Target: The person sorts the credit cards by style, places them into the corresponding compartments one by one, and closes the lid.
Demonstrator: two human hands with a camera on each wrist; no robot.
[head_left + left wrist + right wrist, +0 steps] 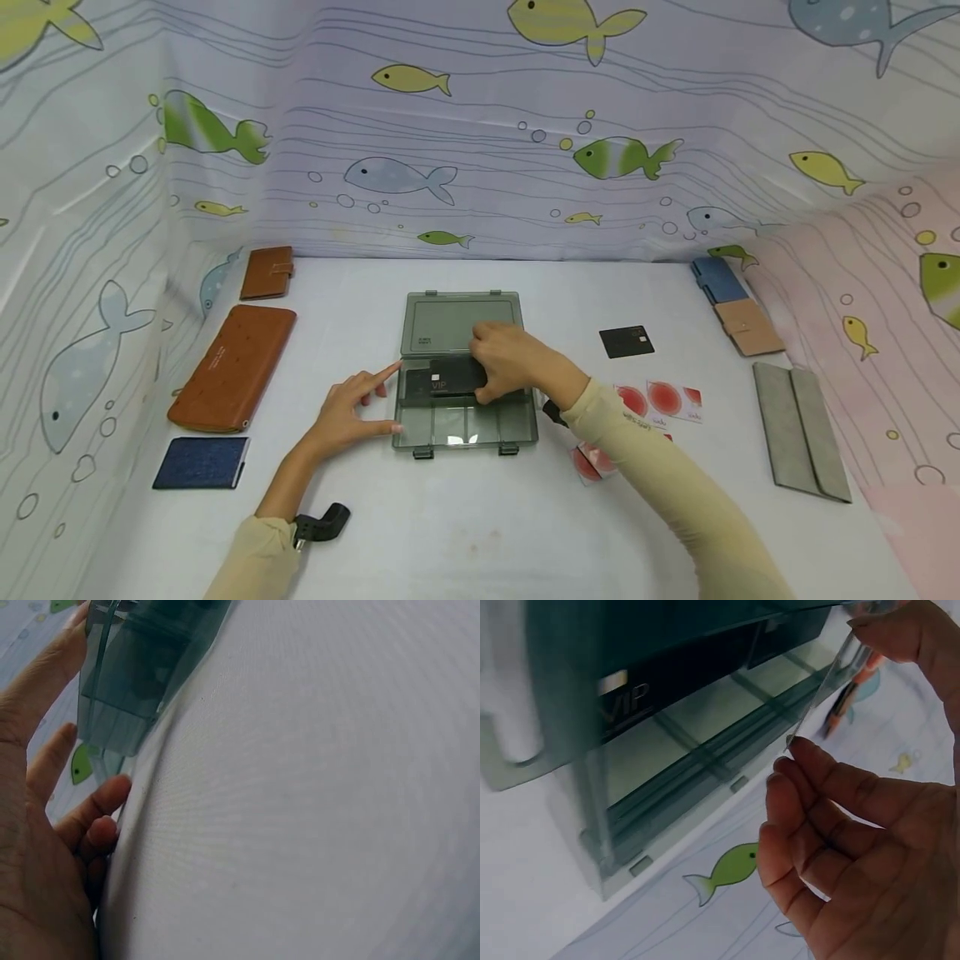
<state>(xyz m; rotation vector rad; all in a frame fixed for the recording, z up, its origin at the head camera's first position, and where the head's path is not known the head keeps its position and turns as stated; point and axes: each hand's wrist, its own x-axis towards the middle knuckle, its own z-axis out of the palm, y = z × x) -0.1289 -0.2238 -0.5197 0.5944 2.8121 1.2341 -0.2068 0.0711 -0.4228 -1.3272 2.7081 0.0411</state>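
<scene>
The spread left hand [340, 417] touches a divided box [412, 423] holding black cards [454, 375], while the right hand [512, 358] apparently pinches a thin card [821, 688].

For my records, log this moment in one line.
left hand: touching box; right hand: over box, pinching thin piece; lid: open; VIP card: in box

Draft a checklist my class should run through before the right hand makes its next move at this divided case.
1. Lid folded back: ok.
2. Left hand touching the case at its left edge: ok.
3. Right hand pinching the thin clear piece: ok.
4. Thin clear piece seated in the case: cannot tell.
5. VIP card at the far row of compartments: ok.
6. Every black card at the case: not ok; a loose black card lies on the table to the right.
</scene>
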